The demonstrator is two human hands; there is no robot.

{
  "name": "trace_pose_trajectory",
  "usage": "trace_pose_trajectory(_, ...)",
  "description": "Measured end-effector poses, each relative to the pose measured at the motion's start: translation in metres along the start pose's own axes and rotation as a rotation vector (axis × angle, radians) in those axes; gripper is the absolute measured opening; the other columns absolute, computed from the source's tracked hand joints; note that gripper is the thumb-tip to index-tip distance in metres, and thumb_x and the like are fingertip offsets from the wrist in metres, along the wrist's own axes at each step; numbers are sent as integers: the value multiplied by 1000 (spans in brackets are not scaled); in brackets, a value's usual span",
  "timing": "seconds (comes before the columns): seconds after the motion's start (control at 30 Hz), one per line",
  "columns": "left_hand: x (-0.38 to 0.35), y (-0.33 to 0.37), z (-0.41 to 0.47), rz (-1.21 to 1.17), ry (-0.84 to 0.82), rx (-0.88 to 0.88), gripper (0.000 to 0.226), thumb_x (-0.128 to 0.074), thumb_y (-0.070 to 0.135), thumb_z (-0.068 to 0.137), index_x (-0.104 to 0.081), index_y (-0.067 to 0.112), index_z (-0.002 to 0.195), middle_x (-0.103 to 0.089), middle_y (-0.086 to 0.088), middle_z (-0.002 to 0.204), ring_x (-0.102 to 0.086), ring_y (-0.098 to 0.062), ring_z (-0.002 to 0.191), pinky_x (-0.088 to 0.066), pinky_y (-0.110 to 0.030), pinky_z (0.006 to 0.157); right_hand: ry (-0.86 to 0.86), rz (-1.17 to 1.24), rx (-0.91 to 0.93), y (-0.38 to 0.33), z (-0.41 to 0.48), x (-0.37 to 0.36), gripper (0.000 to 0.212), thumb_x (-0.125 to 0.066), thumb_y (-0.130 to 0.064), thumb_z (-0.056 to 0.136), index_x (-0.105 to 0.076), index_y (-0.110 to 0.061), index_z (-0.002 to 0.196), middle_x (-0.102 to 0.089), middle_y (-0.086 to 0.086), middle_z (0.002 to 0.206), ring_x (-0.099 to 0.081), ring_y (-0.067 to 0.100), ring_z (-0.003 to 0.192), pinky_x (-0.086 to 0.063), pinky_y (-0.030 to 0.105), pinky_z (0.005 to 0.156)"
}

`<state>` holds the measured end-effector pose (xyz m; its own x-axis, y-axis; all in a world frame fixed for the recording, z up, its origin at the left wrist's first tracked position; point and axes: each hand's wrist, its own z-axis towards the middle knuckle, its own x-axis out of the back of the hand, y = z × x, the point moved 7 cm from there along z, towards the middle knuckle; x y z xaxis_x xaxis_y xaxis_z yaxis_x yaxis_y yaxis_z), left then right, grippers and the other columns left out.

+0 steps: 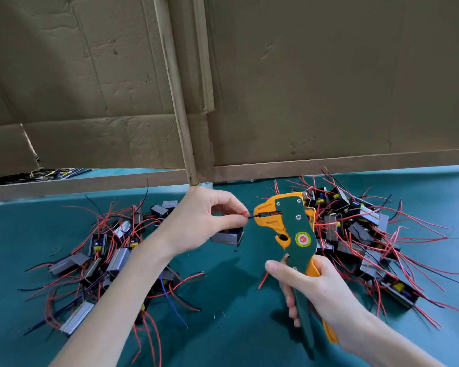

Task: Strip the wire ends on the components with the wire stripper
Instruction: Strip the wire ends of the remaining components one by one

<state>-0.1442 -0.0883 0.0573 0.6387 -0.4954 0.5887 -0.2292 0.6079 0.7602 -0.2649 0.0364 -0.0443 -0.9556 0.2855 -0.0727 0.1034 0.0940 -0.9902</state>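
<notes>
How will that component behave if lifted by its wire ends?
Wires probably floppy: the red wires on the table curl and droop. The component under the left hand looks blocky and flat-sided, so it likely dangles and swings rather than rolls.

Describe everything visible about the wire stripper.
The wire stripper has an orange, plastic-looking head and a dark green side plate with silver rivets and a round red-and-yellow sticker. One handle is green, the other orange. It is held above the teal table, roughly upright, with its nose pointing left. The right hand grips both handles. A thin black wire, pinched by the left hand, reaches into its mouth.
</notes>
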Motion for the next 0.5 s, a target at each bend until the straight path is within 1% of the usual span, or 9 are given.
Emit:
trace_pose_trajectory(0.07,-5,-6,1,-88,4,33,5,-73,12,82,-70,16,80,-72,8,73,-64,-3,69,-49,-14,70,-38,24,11,-3,1,0,35,-80,-42,63,-59,-15,58,-53,13,54,-51,25,43,-47,30,45)
trace_pose_trajectory(0.1,-6,-8,2,-143,9,37,5,-70,14,83,-67,15,79,-73,9,74,-64,-4,69,-49,-14,69,-78,70,18,-5,0,-3,31,-81,-39,64,-63,-15,59,-56,15,57,-54,26,46,-50,32,48)
trace_pose_trajectory(0.17,-6,-10,1,-242,14,34,11,-64,23,83,-60,14,80,-76,6,85,-64,-8,76,-49,-15,69,-186,206,40,-11,0,-10,23,-82,-31,66,-71,-11,73,-62,22,69,-62,33,59,-55,39,58)
trace_pose_trajectory(0.2,-6,-11,1,-276,7,31,14,-60,27,83,-56,14,81,-76,4,91,-65,-11,82,-50,-15,71,-235,253,51,-13,0,-13,25,-82,-27,67,-72,-9,80,-63,25,75,-65,36,67,-56,43,62)
trace_pose_trajectory(0.23,-6,-11,1,-303,-8,28,16,-58,29,84,-53,14,82,-76,2,95,-65,-14,88,-50,-16,75,-266,279,56,-14,-1,-16,26,-81,-25,67,-72,-8,84,-64,27,79,-66,38,72,-56,45,65)
trace_pose_trajectory(0.3,-9,-13,1,-359,-30,29,17,-57,29,86,-51,13,84,-76,-4,96,-68,-16,92,-50,-20,81,-277,296,56,-13,0,-17,25,-81,-24,67,-73,-9,86,-65,26,81,-67,39,75,-57,47,67)
trace_pose_trajectory(0.37,-11,-17,1,-396,4,48,17,-59,27,84,-52,12,84,-76,-9,90,-70,-18,87,-53,-23,78,-262,298,53,-12,0,-16,25,-81,-24,66,-73,-9,86,-65,27,82,-67,40,76,-57,46,68)
trace_pose_trajectory(0.43,-10,-21,3,-414,67,62,16,-62,22,83,-52,10,83,-75,-11,83,-71,-18,77,-53,-22,72,-243,303,52,-12,1,-14,26,-80,-24,67,-73,-9,86,-65,27,82,-67,41,76,-57,47,68)
trace_pose_trajectory(0.5,-11,-25,4,-412,92,77,12,-63,14,86,-52,9,84,-75,-10,80,-70,-17,71,-53,-21,70,-228,308,52,-12,1,-12,25,-80,-23,68,-73,-8,87,-65,28,82,-67,41,76,-57,48,68)
